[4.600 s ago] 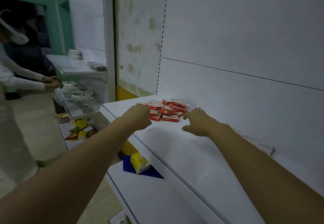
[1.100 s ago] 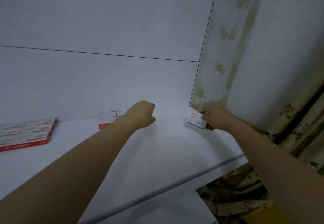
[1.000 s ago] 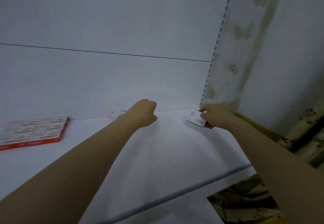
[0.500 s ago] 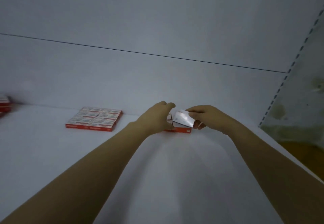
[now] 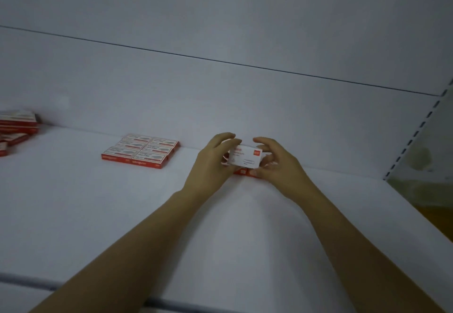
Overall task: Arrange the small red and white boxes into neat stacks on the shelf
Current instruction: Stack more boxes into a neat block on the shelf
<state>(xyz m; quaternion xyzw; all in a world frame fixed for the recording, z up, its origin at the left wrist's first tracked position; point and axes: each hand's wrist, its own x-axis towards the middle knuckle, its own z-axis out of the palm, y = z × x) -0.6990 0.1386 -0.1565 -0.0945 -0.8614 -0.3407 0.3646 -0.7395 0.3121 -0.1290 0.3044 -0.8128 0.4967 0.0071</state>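
The box you held showed a white face with a small red square and red lettering. The flat group of boxes had red sides and white tops with grey print. Your shelf was plain white, and its back panel was white with one thin dark line.

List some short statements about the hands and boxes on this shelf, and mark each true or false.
1. The left hand and right hand both hold one white box. True.
2. The white box lies flat by itself. False: it is held over a red box on the shelf.
3. A neat block of boxes lies left of the hands. True.
4. The boxes at the far left edge form a neat block too. False: they lie in a loose pile.
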